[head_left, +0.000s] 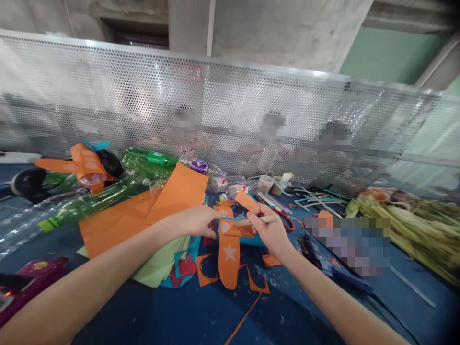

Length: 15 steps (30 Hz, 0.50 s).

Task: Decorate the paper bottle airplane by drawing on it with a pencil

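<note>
Our bare forearms [125,258] reach in from eight and four o'clock toward an orange paper model plane [229,238] at the dial's centre, on the blue table [151,316]. Our left hand [201,223] is half closed, thumb and fingers bent around the plane's left end. Our right hand [264,225] is closed in a writing grip on a slim pale pen [270,219], its tip over the body; whether it touches, we cannot tell. One wing, bearing a white star [229,251], points to six o'clock. We have orange paper sheets [179,189] at ten, with a second model plane [88,160] and a green plastic bottle [111,196] beyond. Drinking straws [323,203] lie at two, corn husks [402,230] at three, a blue glue gun [354,280] just past three. At twelve stands a perforated metal screen [233,91].
</note>
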### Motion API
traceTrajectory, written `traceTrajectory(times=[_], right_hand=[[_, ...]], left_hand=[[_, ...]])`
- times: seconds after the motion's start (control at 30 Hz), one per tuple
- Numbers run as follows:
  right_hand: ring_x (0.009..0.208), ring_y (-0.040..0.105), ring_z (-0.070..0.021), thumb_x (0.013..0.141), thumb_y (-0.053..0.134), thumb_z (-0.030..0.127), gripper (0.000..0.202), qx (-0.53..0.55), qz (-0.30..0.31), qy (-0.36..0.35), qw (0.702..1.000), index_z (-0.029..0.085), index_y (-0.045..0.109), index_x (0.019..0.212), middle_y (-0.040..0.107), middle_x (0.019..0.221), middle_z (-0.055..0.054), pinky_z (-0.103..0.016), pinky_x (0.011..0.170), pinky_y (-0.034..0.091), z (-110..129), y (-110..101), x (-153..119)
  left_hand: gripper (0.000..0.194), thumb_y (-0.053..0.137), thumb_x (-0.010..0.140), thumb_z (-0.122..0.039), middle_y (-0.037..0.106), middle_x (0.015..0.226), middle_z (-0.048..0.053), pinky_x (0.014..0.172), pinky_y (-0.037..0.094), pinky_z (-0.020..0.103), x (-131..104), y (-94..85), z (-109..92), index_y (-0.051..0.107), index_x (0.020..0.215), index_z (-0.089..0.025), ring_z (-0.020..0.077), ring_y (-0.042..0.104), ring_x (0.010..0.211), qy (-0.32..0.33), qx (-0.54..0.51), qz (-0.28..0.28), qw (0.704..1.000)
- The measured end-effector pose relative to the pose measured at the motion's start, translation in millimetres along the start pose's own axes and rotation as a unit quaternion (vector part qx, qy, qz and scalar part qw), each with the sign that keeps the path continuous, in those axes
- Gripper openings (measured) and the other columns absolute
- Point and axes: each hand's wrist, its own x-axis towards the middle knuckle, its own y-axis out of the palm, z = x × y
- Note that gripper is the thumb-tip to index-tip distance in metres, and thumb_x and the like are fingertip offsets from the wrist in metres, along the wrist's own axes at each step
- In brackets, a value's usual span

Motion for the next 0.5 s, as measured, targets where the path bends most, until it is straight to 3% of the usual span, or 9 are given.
traceTrajectory(times=[0.1,0.5], right_hand=[[0.04,0.039,-0.0106,0.078,0.052,0.031,0.027,0.005,-0.001,-0.005,1.0,0.022,0.037,0.057,0.044,0.039,0.007,-0.024,0.047,0.032,0.3,-0.4,0.1],[0.042,0.041,-0.0106,0.079,0.053,0.03,0.028,-0.006,-0.002,-0.016,1.0,0.022,0.037,0.057,0.045,0.041,0.007,-0.024,0.049,0.033,-1.1,-0.1,-1.0]], left_hand=[[0.04,0.071,0.069,-0.025,0.068,0.089,0.004,0.058,0.036,0.024,-0.3,-0.9,-2.6,0.063,0.109,-0.022,0.0212,0.061,0.076,-0.017,0.037,0.003,0.999],[0.042,0.068,0.07,-0.024,0.066,0.081,0.002,0.058,0.036,0.023,-0.5,-1.3,-2.4,0.062,0.111,-0.024,0.0169,0.059,0.068,-0.009,0.003,-0.003,1.0]])
